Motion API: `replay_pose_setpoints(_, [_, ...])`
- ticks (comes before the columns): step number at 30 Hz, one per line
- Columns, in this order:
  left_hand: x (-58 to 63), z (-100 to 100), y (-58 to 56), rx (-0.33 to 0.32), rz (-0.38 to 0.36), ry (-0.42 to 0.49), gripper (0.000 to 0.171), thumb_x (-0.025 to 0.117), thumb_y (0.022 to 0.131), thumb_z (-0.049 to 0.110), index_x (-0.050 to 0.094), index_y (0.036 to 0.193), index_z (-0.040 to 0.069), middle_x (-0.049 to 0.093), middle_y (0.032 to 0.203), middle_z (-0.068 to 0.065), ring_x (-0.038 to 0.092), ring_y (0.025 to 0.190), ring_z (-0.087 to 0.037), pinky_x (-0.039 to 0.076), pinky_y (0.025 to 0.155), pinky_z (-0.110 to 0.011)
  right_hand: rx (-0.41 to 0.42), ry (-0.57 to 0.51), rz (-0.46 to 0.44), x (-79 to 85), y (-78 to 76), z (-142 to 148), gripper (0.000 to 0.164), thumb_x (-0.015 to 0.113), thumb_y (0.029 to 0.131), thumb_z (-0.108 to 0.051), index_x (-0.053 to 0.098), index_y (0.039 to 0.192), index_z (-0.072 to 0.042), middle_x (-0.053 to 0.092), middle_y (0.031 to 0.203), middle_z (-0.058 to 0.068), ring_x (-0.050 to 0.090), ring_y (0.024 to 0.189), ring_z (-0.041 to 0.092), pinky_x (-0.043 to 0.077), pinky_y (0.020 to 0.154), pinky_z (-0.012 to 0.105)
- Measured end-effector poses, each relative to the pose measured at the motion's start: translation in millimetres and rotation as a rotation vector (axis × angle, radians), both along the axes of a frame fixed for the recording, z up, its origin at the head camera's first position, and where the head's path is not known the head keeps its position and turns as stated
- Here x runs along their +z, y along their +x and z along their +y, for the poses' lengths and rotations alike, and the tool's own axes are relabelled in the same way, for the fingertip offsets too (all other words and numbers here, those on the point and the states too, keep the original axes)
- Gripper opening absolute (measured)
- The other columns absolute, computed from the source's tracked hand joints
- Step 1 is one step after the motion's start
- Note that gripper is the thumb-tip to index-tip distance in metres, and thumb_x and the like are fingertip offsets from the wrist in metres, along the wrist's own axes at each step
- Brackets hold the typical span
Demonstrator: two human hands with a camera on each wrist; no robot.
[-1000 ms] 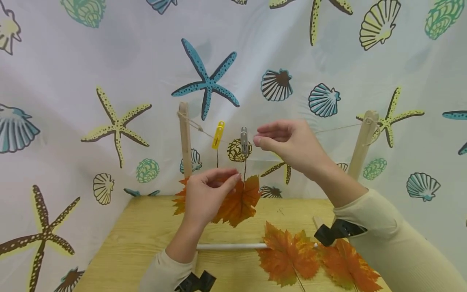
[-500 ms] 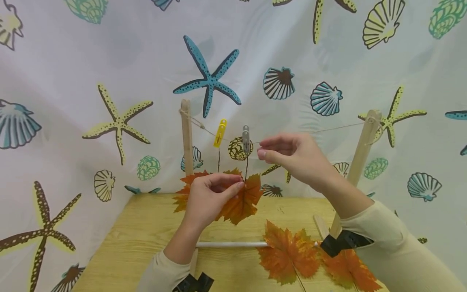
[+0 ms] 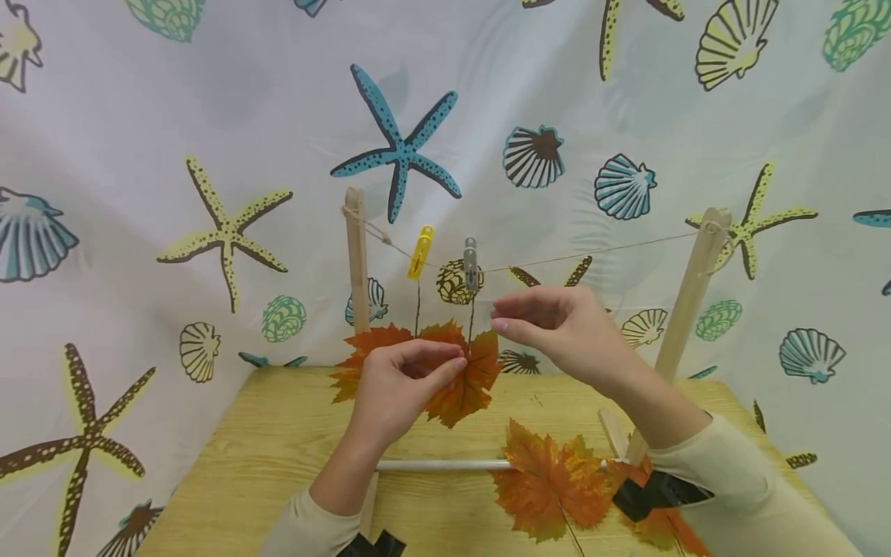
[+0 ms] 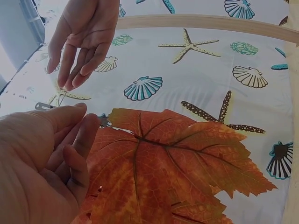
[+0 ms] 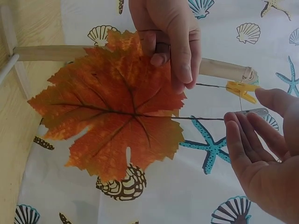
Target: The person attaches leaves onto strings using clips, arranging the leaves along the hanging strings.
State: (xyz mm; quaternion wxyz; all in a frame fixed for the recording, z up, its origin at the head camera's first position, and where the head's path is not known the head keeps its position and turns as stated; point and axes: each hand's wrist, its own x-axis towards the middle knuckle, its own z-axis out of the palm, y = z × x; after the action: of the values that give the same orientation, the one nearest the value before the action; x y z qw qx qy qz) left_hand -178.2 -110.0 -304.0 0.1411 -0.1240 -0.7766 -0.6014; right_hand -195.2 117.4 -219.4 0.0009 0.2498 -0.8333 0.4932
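Observation:
A grey clothespin (image 3: 470, 264) and a yellow clothespin (image 3: 420, 253) sit on a thin string (image 3: 592, 254). From each hangs an orange artificial leaf by its dark stem; the front leaf (image 3: 479, 387) is under the grey one, and the rear leaf (image 3: 353, 367) is partly hidden. My left hand (image 3: 397, 391) is in front of the leaves, thumb and forefinger close together beside the front leaf's stem (image 5: 201, 118), with nothing seen between them. Just right of that leaf, my right hand (image 3: 574, 333) is held with loosely bent fingers, thumb apart, holding nothing.
Wooden posts, a left post (image 3: 356, 271) and a right post (image 3: 685, 309), carry the string. A white rod (image 3: 438, 465) runs low between them. Two more leaves, a nearer-centre leaf (image 3: 553, 483) and a right leaf (image 3: 657, 530), lie on the wooden table (image 3: 257, 441). A patterned cloth (image 3: 278, 93) stands behind.
My right hand has moved down from beside the grey clothespin, uncovering more of the string. My left hand has sunk slightly. Both clothespins stay on the string.

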Motion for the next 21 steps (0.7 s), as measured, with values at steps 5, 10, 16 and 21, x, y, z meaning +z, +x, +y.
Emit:
replay_pose_setpoints(5, [-3.6, 1.0, 0.8, -0.002, -0.015, 0.004, 0.018, 0.080, 0.086, 0.025, 0.080, 0.100, 0.015, 0.078, 0.093, -0.004, 0.068, 0.072, -0.022, 0.053, 0.061, -0.023, 0.019, -0.025, -0.027, -10.5, 1.2, 0.6, 0.033, 0.073, 0.092, -0.033, 0.072, 0.120, -0.016, 0.074, 0.116, 0.000, 0.071, 0.105, 0.014, 0.057, 0.089, 0.033])
replay_pose_setpoints(10, [-6.9, 2.7, 0.9, -0.011, -0.015, 0.012, 0.017, 0.080, 0.086, 0.026, 0.080, 0.100, 0.016, 0.078, 0.094, -0.004, 0.066, 0.071, -0.017, 0.053, 0.060, -0.023, 0.016, -0.046, -0.060, -20.2, 1.9, 2.4, 0.035, 0.074, 0.091, -0.033, 0.072, 0.121, -0.015, 0.073, 0.118, 0.001, 0.071, 0.104, 0.016, 0.058, 0.088, 0.034])
replay_pose_setpoints(16, [-10.2, 4.7, 2.2, -0.027, -0.043, 0.020, 0.017, 0.080, 0.086, 0.025, 0.080, 0.100, 0.016, 0.078, 0.093, -0.004, 0.066, 0.071, -0.016, 0.054, 0.060, -0.024, 0.035, -0.073, -0.077, -31.4, 2.0, 4.6, 0.034, 0.074, 0.091, -0.028, 0.072, 0.121, -0.011, 0.074, 0.117, 0.006, 0.071, 0.103, 0.017, 0.057, 0.090, 0.034])
replay_pose_setpoints(21, [-11.9, 6.6, 2.0, -0.064, -0.078, 0.035, 0.017, 0.079, 0.086, 0.020, 0.079, 0.102, 0.014, 0.078, 0.097, -0.005, 0.072, 0.075, -0.021, 0.060, 0.068, -0.034, 0.046, -0.063, -0.074, -38.1, 4.5, 7.0, 0.035, 0.074, 0.091, -0.029, 0.071, 0.121, -0.011, 0.074, 0.117, 0.007, 0.071, 0.104, 0.016, 0.057, 0.090, 0.032])
